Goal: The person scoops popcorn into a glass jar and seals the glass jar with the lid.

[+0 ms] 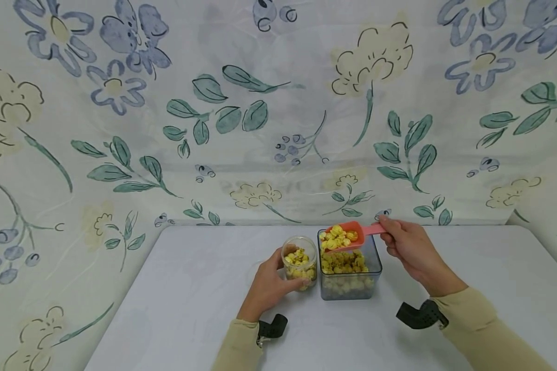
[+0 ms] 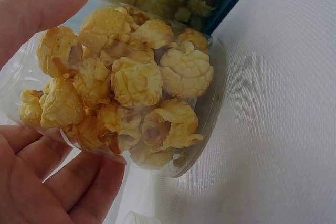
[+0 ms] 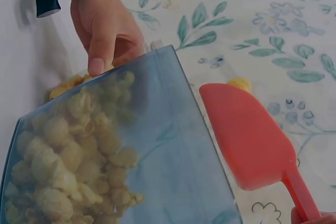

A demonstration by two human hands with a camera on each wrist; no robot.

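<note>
My left hand (image 1: 270,284) grips a clear round jar (image 1: 299,245), thumb on one side and fingers on the other. Popcorn (image 2: 136,82) fills much of the jar, as the left wrist view shows close up. Right beside it stands a blue-tinted see-through square bin (image 1: 350,288) with more popcorn (image 1: 345,263) inside. Over the bin's open top, a red scoop (image 1: 359,234) carries a heap of popcorn. My right hand (image 1: 410,250) pinches the scoop by its handle. From the right wrist the scoop's underside (image 3: 247,135) shows beyond the bin's wall.
Both containers stand on a white-covered table (image 1: 190,288). Behind the table hangs a cloth (image 1: 278,170) printed with flowers and leaves. A black wrist mount (image 1: 422,314) sits on the right wrist, another mount (image 1: 274,327) on the left.
</note>
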